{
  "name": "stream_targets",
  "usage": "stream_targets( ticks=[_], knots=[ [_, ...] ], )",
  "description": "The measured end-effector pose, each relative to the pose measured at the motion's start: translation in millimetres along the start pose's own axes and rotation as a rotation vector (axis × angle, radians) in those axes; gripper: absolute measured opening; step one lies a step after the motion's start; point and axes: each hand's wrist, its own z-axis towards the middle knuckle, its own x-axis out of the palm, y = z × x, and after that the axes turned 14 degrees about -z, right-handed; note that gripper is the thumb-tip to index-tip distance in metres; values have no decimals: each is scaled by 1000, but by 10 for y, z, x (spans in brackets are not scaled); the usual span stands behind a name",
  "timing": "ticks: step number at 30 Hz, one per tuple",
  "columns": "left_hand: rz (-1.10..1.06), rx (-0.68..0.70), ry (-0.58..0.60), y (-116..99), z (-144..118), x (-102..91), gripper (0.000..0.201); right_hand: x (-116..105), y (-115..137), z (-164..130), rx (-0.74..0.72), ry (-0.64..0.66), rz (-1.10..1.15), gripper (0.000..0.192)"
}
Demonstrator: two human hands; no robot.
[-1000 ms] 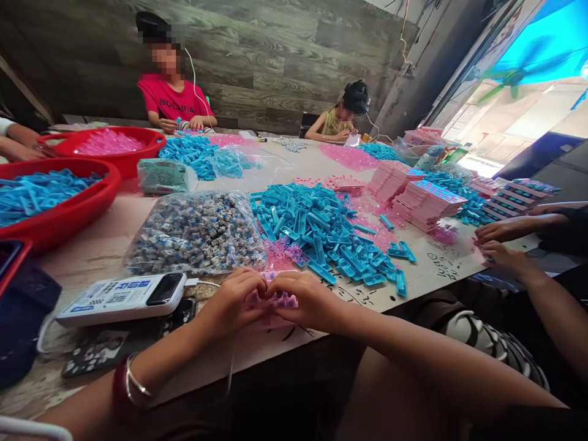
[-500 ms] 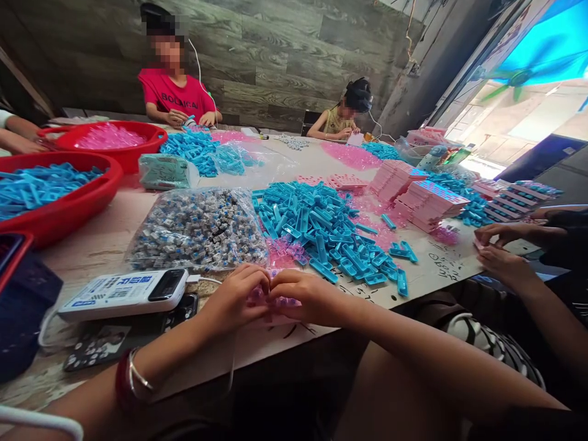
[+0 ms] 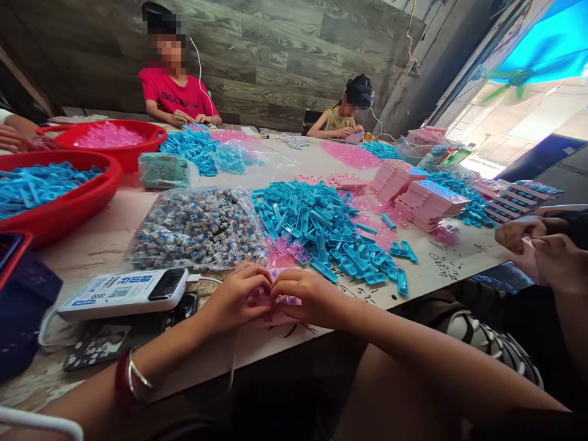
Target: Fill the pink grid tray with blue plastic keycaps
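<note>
Both the left hand (image 3: 236,301) and the right hand (image 3: 307,299) pinch one small pink plastic piece (image 3: 282,300); it looks light and stiff, best held by its edges

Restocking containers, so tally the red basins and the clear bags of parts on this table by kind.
Red basins: 2, one of blue pieces, one of pink pieces.
Clear bags: 2, grey-and-blue parts, blue parts.
Total: 4.
</note>
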Motion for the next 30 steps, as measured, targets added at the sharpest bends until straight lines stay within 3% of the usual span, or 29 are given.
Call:
stream_targets(
  ticks=[8,15,30],
  knots=[
    [28,53,30,-3,-11,-12,11,-37,16,-23,54,2,-71,11],
    [40,89,-6,39,-24,18,16,-72,5,-16,-69,38,-137,11],
    [-27,16,5,-42,3,-14,12,-73,-1,-6,-82,-21,-311,7]
  ],
)
